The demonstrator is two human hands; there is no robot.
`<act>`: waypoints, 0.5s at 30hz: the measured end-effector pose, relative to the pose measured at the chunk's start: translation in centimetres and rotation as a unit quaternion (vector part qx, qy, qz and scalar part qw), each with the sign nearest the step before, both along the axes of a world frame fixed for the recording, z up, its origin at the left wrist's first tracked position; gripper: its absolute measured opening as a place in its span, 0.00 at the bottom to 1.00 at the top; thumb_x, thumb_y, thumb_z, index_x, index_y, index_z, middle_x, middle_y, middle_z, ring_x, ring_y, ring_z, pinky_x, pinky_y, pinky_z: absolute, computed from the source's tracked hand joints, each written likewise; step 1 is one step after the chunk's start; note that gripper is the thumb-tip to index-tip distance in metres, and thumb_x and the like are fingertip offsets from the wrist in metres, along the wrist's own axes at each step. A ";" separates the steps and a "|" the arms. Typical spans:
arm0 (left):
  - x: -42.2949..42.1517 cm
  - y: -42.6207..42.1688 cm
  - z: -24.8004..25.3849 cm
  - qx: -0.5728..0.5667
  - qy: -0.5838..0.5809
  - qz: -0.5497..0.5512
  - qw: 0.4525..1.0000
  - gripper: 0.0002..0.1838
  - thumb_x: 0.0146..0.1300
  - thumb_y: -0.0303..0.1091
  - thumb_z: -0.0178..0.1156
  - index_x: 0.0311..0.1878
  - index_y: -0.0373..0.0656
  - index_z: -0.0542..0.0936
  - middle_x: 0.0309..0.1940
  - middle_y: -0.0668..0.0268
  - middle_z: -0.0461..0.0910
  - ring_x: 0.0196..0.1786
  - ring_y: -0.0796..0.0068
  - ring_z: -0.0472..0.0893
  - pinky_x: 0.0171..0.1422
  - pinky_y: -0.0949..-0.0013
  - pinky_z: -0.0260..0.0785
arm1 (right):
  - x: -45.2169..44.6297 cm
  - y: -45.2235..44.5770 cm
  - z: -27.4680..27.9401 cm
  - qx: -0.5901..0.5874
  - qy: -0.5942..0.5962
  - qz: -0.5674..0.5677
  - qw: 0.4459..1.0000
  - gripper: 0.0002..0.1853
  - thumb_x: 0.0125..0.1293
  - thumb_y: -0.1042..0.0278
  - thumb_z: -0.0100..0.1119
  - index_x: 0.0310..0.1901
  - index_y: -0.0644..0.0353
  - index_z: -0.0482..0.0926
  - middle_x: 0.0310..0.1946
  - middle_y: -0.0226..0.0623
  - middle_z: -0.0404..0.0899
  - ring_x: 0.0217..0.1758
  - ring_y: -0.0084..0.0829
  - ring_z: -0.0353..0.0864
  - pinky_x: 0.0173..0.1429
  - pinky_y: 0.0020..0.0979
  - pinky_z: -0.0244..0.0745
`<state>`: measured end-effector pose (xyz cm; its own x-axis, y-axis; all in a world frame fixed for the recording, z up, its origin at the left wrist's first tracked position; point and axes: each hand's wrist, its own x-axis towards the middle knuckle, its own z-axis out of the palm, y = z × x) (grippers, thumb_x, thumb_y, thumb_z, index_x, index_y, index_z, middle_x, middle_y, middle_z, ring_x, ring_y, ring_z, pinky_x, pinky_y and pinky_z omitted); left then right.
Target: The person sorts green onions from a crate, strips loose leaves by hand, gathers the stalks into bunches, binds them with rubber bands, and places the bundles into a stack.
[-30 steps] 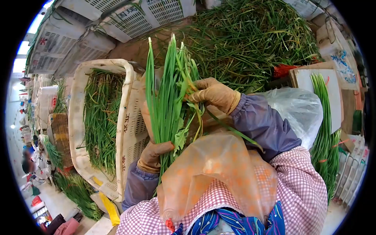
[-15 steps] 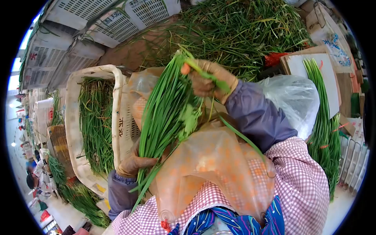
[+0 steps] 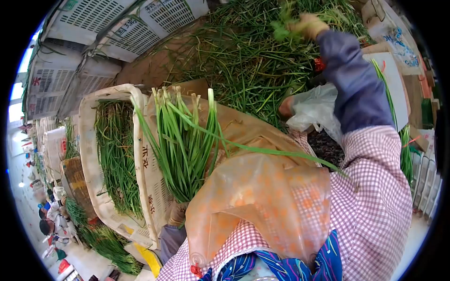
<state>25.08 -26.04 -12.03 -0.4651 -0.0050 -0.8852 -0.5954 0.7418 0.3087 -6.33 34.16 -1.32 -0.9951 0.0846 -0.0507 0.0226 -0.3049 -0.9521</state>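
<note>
My left hand (image 3: 177, 214), gloved and partly hidden below the leaves, is closed round a bunch of garlic chives (image 3: 180, 145). The bunch's pale cut ends point away from me. One long loose leaf stretches right from it across my translucent apron (image 3: 253, 187). Far out at the upper right, my right hand (image 3: 307, 25) is over a heap of green trimmings (image 3: 243, 70). A leafy green sprig (image 3: 283, 29) shows at its fingers, which look closed on it, though both are blurred by motion.
A white plastic crate (image 3: 139, 154) of chives stands at my left. Stacked white crates (image 3: 93, 23) are beyond it. Tied chives (image 3: 406, 159) lie at the right by a pale board (image 3: 389, 84). A clear plastic bag (image 3: 318, 107) hangs near my right knee. People work far left.
My right hand has swung from the chive bunch up and right to the trimmings heap, carrying the leafy sprig. The bunch in my left hand has dropped lower and its ends have spread.
</note>
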 end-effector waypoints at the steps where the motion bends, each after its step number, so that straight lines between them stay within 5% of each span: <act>1: 0.2 0.3 0.2 -0.001 0.000 -0.002 1.000 0.32 0.45 0.26 0.68 0.57 0.33 0.69 0.45 0.58 0.77 0.44 0.63 0.78 0.47 0.66 0.71 | 1.0 -1.3 -1.3 0.067 -0.030 0.050 0.996 0.15 0.66 0.55 0.51 0.44 0.58 0.73 0.31 0.33 0.69 0.33 0.28 0.68 0.36 0.30 0.67; 4: -0.8 2.2 2.3 0.019 0.017 0.010 1.000 0.35 0.45 0.29 0.69 0.58 0.33 0.68 0.48 0.58 0.76 0.48 0.62 0.76 0.51 0.65 0.69 | 4.9 -6.3 -4.7 0.255 -0.111 0.196 0.940 0.27 0.63 0.50 0.55 0.59 0.57 0.69 0.52 0.43 0.75 0.55 0.36 0.75 0.54 0.36 0.74; 5: -1.2 3.1 3.8 0.038 0.028 0.024 0.999 0.36 0.45 0.29 0.70 0.59 0.33 0.67 0.49 0.58 0.75 0.49 0.62 0.76 0.52 0.64 0.68 | 6.7 -10.1 -4.4 0.055 -0.154 0.264 0.950 0.30 0.62 0.46 0.55 0.58 0.59 0.70 0.54 0.44 0.73 0.54 0.36 0.75 0.58 0.40 0.70; 6: -1.7 3.9 5.6 0.061 0.037 0.041 0.997 0.37 0.45 0.30 0.70 0.60 0.33 0.66 0.50 0.58 0.75 0.50 0.62 0.75 0.54 0.64 0.68 | 8.1 -13.3 -5.8 -0.070 -0.202 0.255 0.943 0.25 0.64 0.55 0.55 0.59 0.57 0.67 0.46 0.37 0.77 0.45 0.35 0.79 0.48 0.36 0.76; 8: -2.8 6.0 9.4 0.116 0.057 0.072 0.989 0.39 0.44 0.32 0.71 0.61 0.33 0.65 0.52 0.57 0.74 0.53 0.62 0.74 0.56 0.63 0.66 | 10.0 -18.2 -9.3 -0.245 -0.242 0.295 0.891 0.24 0.66 0.55 0.54 0.58 0.58 0.68 0.43 0.34 0.77 0.42 0.31 0.79 0.42 0.35 0.77; 11: -5.9 9.4 13.6 0.240 0.130 0.119 0.955 0.43 0.44 0.35 0.73 0.63 0.33 0.63 0.55 0.57 0.72 0.56 0.61 0.72 0.61 0.62 0.65 | 11.2 -21.7 -11.1 -0.308 -0.201 0.281 0.886 0.21 0.66 0.56 0.54 0.56 0.61 0.72 0.43 0.34 0.79 0.39 0.26 0.80 0.37 0.30 0.79; 15: -9.2 10.5 11.4 0.345 0.248 0.132 0.896 0.52 0.42 0.39 0.75 0.68 0.35 0.54 0.60 0.58 0.67 0.58 0.63 0.71 0.63 0.61 0.63 | 11.6 -23.0 -7.0 -0.346 -0.201 0.242 0.884 0.13 0.68 0.63 0.52 0.48 0.62 0.77 0.37 0.33 0.80 0.33 0.26 0.79 0.36 0.31 0.78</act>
<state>15.88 -15.56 -0.64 -0.8650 0.2960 -0.4053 -0.3850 0.1266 0.9142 5.26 11.20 -8.37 -0.7956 -0.5363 -0.2817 0.6045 -0.6731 -0.4259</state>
